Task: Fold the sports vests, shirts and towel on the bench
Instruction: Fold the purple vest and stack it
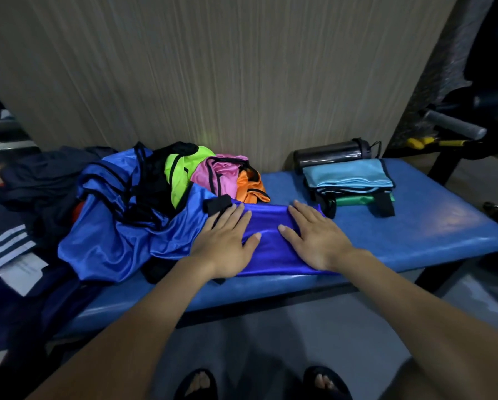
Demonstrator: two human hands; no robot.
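A folded deep-blue vest [271, 249] lies at the front of the blue padded bench [415, 226]. My left hand [227, 243] presses flat on its left side, fingers straight. On the vest's right side my right hand [314, 238] lies flat as well. Left of them sprawls a heap of unfolded vests: lighter blue with black trim [112, 226], lime green [184, 171], pink [222, 174] and orange [250, 189]. To the right sits a folded stack topped by a light blue piece [349, 174] over a green one [354, 200].
A dark bottle [331, 153] lies against the wooden wall behind the stack. Dark navy clothes with white stripes [8, 243] pile at the bench's left end. Gym equipment with a grey padded handle [452, 124] stands at right. My sandalled feet [262, 385] are on the floor below.
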